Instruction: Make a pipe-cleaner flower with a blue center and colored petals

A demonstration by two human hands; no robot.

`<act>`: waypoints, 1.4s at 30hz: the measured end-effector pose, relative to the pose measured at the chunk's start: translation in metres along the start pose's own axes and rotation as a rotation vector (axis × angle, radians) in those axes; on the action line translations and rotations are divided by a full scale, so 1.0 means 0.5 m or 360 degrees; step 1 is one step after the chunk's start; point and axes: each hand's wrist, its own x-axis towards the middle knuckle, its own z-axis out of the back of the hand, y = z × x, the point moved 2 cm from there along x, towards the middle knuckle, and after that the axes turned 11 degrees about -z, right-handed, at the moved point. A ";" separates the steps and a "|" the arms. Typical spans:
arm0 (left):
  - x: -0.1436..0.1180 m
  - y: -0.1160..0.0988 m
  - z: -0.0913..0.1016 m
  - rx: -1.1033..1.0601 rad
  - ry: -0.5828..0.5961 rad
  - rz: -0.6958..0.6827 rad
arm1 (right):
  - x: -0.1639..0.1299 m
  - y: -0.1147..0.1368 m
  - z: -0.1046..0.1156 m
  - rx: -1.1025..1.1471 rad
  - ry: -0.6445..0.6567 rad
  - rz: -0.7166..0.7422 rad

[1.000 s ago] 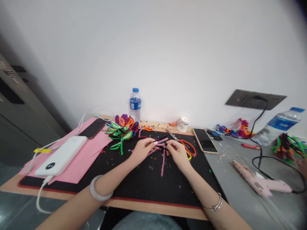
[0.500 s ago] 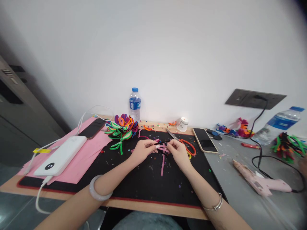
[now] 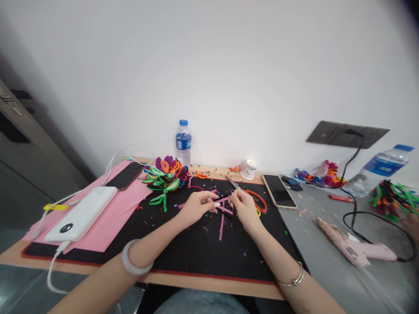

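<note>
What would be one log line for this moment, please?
left hand: pinches pink strip | right hand: pinches same strip | scissors: on black mat, beside right hand | glue gun: lying right

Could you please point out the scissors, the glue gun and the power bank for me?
scissors (image 3: 254, 198): head view, on the orange handle.
glue gun (image 3: 356, 250): head view, on the pink body.
power bank (image 3: 81, 213): head view, on its white top face.

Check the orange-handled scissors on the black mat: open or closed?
Closed, as far as visible: the scissors lie flat beside the right hand, blades showing as one strip. Handles partly hidden.
</note>
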 end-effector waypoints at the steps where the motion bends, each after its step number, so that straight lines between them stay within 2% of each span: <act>1: 0.000 0.000 -0.001 -0.0004 0.0010 0.0011 | 0.000 0.001 0.000 0.0007 -0.0010 0.0003; 7: 0.002 -0.009 -0.006 -0.0070 0.0037 0.0063 | -0.002 0.005 0.000 0.0070 -0.0086 0.0018; 24: 0.000 -0.010 -0.009 -0.0133 0.0133 0.0071 | -0.004 0.011 -0.001 0.0128 -0.0092 0.0033; 33: 0.000 -0.008 -0.008 -0.0161 0.0003 0.0135 | -0.003 0.007 0.005 0.0088 -0.0128 0.0056; 42: -0.001 -0.018 -0.006 -0.0106 0.0079 0.0120 | -0.005 0.012 0.002 0.0043 -0.0060 0.0064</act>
